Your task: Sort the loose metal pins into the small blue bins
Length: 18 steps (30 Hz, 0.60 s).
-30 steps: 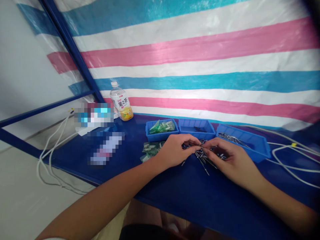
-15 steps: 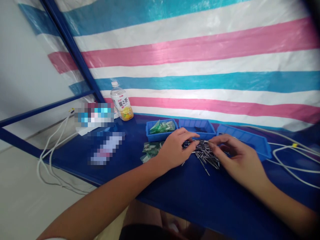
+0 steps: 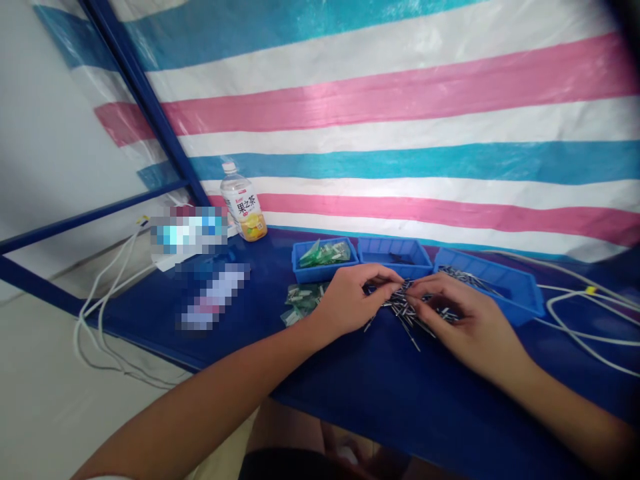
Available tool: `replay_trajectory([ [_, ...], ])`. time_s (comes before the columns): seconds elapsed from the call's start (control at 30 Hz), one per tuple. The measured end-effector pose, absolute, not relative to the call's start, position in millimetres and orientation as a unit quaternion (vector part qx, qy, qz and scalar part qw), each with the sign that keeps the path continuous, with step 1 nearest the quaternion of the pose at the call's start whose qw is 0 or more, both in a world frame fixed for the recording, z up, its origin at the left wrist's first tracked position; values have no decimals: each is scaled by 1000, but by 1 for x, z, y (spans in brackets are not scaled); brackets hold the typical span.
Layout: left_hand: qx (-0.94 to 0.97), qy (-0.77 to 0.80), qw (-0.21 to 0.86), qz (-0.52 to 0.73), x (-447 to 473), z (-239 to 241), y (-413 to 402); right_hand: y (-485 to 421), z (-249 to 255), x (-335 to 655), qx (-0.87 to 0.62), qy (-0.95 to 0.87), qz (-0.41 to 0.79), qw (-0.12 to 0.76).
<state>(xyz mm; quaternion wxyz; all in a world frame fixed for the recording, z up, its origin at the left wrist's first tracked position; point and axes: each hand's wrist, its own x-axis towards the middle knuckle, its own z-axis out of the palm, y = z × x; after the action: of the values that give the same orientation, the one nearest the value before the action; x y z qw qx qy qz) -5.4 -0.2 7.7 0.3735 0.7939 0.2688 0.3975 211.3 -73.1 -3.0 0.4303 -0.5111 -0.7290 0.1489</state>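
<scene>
My left hand (image 3: 353,297) hovers over the left side of a pile of thin metal rods (image 3: 400,313), its thumb and index fingertip pressed together. My right hand (image 3: 457,313) comes in from the right, also closed in a pinch. The fingertips of both hands nearly meet above the pile; what they grip is too small to make out. Many rods are dark with shiny silver parts, and they lie loosely across one another on the blue tabletop (image 3: 380,387). Part of the pile is hidden behind my hands.
Behind the pile stand a blue bin with green packets (image 3: 325,253), a blue bin with small dark pieces (image 3: 395,253) and a long blue bin with rods (image 3: 520,293). Green plastic bags (image 3: 300,300) lie left. A drink bottle (image 3: 245,207) and white cables (image 3: 555,310) flank these.
My right hand has moved left and its fingertips have come close to those of my left hand. My left thumb and index finger have closed together. More rods show in the long bin.
</scene>
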Motion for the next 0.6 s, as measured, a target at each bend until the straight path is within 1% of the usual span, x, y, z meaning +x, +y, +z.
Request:
replay_trajectory([
  [0.13,742,266,451,419,-4,1,3,-74,-3,212,-522,-719,157,431],
  [0.3,718,278,483,416,-3,-4,6,-74,-1,212,-526,-718,153,430],
  [0.37,721,281,478,416,-3,-5,7,-74,-1,212,-521,-721,146,433],
  [0.47,741,295,442,410,-5,-6,8,-74,-2,213,-511,-729,128,436],
  [0.6,768,322,404,377,-6,-3,8,-73,-2,214,-495,-746,81,437],
])
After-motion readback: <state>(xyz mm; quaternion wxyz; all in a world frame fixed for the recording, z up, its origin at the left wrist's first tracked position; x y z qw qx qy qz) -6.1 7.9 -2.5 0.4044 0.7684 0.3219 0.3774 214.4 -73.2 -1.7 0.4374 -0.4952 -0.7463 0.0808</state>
